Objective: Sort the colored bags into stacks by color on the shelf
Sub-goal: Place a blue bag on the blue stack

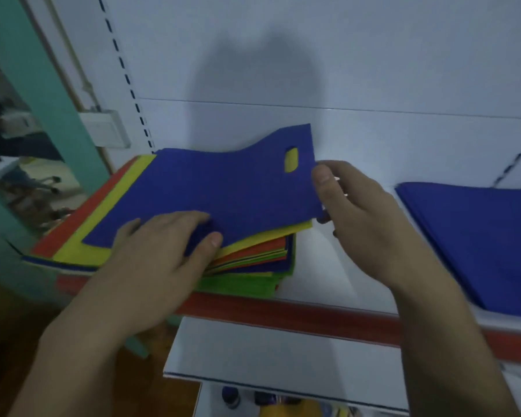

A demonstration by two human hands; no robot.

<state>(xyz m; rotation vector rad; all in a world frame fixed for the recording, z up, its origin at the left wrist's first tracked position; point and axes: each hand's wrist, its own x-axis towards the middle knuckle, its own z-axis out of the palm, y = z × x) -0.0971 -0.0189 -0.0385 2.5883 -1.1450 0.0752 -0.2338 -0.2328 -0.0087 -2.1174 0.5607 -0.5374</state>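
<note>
A blue felt bag with a cut-out handle lies on top of a mixed pile of yellow, orange, green and blue bags at the shelf's left. My left hand pinches the blue bag's near edge between thumb and fingers. My right hand grips its right edge, thumb on top, and that edge is lifted off the pile. A yellow bag lies directly under it. A stack of blue bags sits on the shelf at the right.
The white shelf has a red front strip and a white back panel. Bare shelf surface lies between the mixed pile and the blue stack. A lower white shelf sits below. A teal frame stands left.
</note>
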